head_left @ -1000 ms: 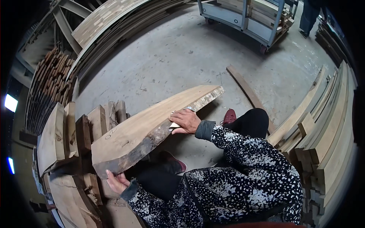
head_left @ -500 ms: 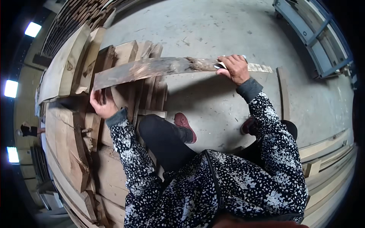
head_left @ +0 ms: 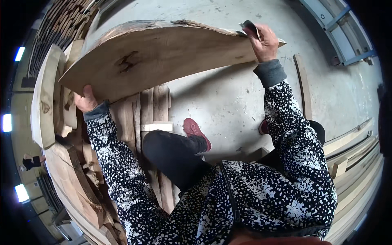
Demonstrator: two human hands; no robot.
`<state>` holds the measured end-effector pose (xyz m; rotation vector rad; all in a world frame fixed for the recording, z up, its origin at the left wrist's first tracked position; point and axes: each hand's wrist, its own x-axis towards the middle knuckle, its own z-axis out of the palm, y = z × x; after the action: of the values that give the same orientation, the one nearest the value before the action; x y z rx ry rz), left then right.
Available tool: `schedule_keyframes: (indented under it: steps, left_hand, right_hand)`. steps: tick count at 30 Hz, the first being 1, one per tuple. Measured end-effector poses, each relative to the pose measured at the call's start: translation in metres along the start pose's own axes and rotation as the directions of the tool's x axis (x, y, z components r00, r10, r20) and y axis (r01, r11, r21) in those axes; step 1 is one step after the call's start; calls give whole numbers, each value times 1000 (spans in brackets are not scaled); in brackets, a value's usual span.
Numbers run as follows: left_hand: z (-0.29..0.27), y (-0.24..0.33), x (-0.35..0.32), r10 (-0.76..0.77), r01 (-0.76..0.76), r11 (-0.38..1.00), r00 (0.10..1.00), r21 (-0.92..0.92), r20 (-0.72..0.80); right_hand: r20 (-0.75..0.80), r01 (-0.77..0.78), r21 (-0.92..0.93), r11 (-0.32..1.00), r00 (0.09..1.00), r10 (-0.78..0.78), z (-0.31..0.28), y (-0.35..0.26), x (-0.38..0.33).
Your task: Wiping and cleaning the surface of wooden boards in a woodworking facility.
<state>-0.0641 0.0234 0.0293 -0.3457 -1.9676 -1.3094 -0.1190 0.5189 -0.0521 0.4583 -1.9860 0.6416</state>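
Note:
A wide wooden board (head_left: 163,61) with a dark knot and a rough bark edge along its top is held up in front of me, its broad face tilted toward me. My left hand (head_left: 85,99) grips its lower left corner, thumb on the face and the other fingers hidden behind. Near the narrow right end, my right hand (head_left: 266,43) closes at the bark edge. A small dark curled piece (head_left: 250,28), thin like a sheet, is tucked between that hand's thumb and fingers; its kind is unclear.
Stacked thick planks (head_left: 75,179) stand along my left, with a larger lumber pile (head_left: 61,32) beyond. More boards (head_left: 355,163) lie at right, near a single plank (head_left: 303,85) on the concrete floor. A blue-grey metal frame (head_left: 341,32) stands far right. A person (head_left: 32,162) is at far left.
The board has turned from its bark edge to show its broad face and has risen away from me. My left hand has moved left; my right hand has gone up slightly.

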Motion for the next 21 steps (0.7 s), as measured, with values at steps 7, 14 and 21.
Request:
schedule_keyframes:
  steps: [7,14,21]
  left_hand:
    - [25,78,12,180,-164,957,983,238,-45]
    - [92,191,10,25,-28,938,1000,345,13]
    - [110,233,-12,65,-100,955,989,277,135]
  right_hand:
    - [423,-974,226,28,124,898,22,18,-147]
    - [847,-347,467,-813,-88,524,89,-75,-179]
    - [901,-51,430,-901,-40,432,99,-77,-183]
